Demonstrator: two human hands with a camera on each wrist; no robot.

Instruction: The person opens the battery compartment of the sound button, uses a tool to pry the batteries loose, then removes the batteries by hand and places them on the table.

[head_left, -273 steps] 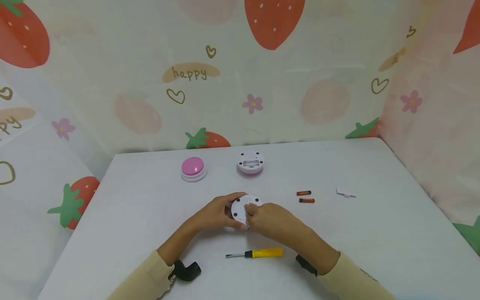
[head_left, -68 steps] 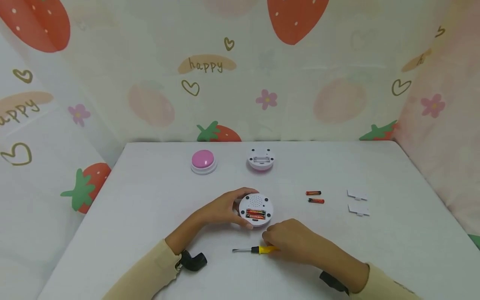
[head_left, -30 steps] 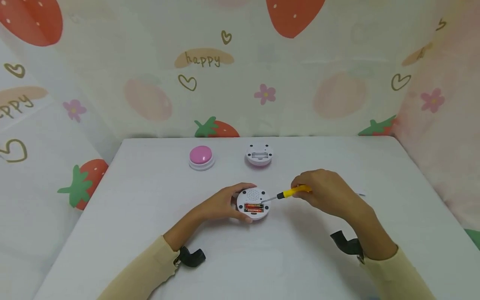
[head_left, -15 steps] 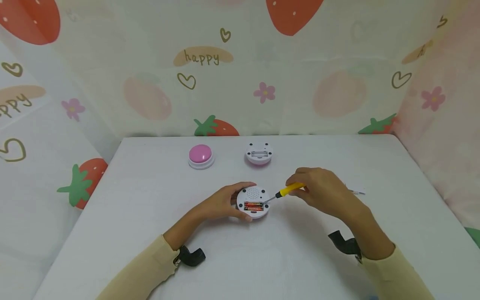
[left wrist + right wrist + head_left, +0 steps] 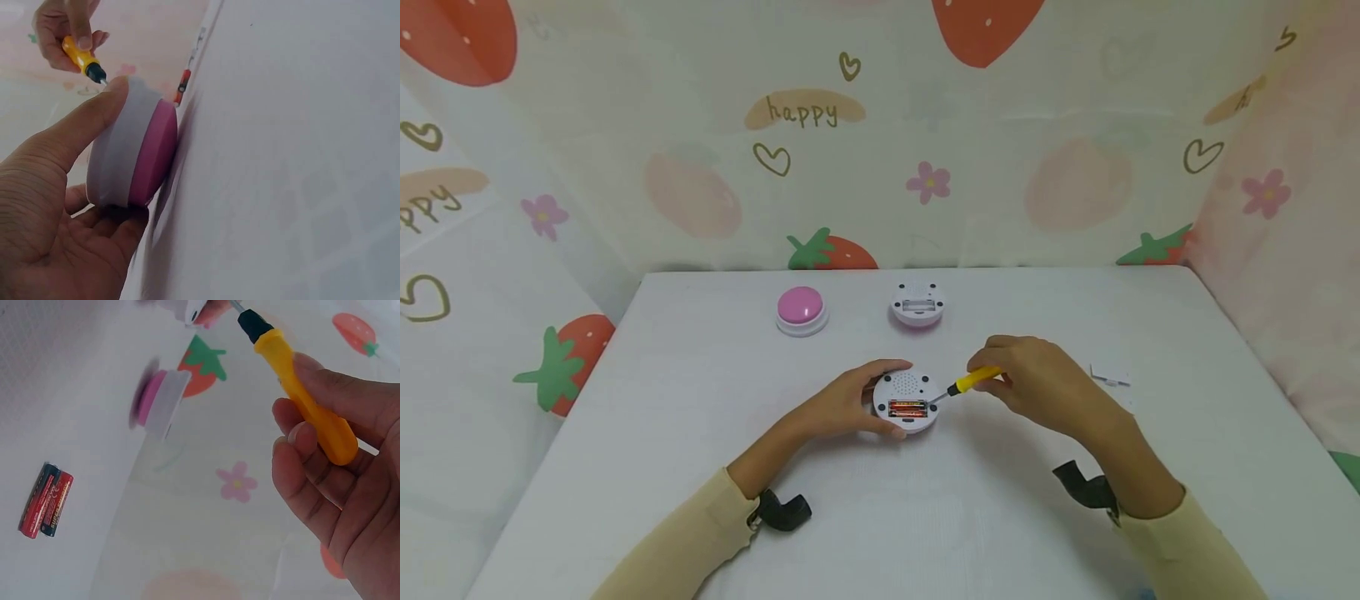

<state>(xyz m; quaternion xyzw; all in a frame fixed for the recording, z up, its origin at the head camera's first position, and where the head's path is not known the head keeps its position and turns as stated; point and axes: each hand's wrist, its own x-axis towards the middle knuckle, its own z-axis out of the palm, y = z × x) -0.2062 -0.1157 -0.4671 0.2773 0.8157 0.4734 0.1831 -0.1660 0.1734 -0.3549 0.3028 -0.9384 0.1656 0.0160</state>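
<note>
My left hand (image 5: 850,404) grips a round push-button device (image 5: 906,385) by its rim, white underside up, and its pink dome (image 5: 153,150) faces the table in the left wrist view. Two red batteries (image 5: 907,409) lie side by side in its uncovered battery compartment. The right hand (image 5: 1037,383) holds a screwdriver (image 5: 977,379) by its yellow handle, thumb along one side and fingers curled behind in the right wrist view. Its thin metal tip slants down to the compartment's right end, beside the batteries.
Farther back sit an upright pink button (image 5: 801,307) and an upturned one (image 5: 918,306) with a vacant battery slot. White battery covers (image 5: 1111,377) lie at right, partly behind my right hand. Two loose batteries (image 5: 47,500) show in the right wrist view.
The right hand has left the device, a second cover has appeared at right, and the screwdriver has been picked up from the table and brought to the compartment. The left hand keeps its grip.
</note>
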